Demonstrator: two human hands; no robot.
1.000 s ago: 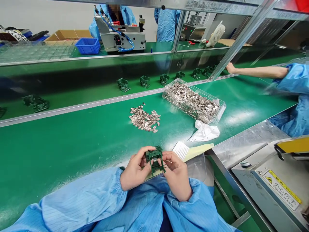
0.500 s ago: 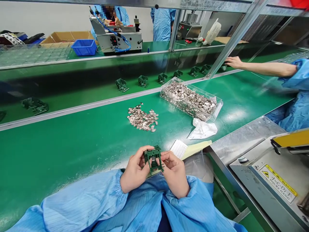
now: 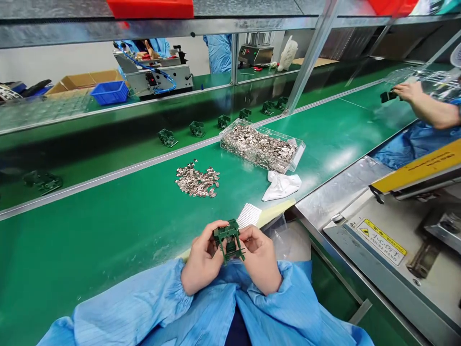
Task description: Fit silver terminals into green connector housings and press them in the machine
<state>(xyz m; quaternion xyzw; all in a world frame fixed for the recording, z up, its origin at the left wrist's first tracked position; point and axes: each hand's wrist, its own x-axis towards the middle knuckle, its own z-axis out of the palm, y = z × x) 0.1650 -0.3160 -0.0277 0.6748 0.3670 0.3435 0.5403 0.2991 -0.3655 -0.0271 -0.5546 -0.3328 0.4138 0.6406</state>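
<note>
Both my hands hold a dark green plastic frame (image 3: pixel 229 236) with an open middle and thin prongs, close in front of my body. My left hand (image 3: pixel 204 259) grips its left side, fingers behind and thumb in front. On the other side my right hand (image 3: pixel 261 257) is closed around the right edge; its fingertips are partly hidden behind the part. Beyond my hands lies a loose pile of small silvery metal pieces (image 3: pixel 197 180) on the green table (image 3: pixel 118 230). A clear tray (image 3: pixel 298 156) full of similar pieces stands farther right.
Several green frames (image 3: pixel 167 138) sit in a row on the sunken strip behind the metal rail. A crumpled white bag (image 3: pixel 281 185) and a white lined sheet (image 3: pixel 249 216) lie to the right. A machine (image 3: pixel 382 240) stands at my right. A co-worker's hand (image 3: pixel 410 91) holds a dark part.
My view has swung to the right, so the scene sits farther left. My hands keep hold of the green frame, tilted slightly differently. The co-worker's hand has moved from the strip, carrying a dark part.
</note>
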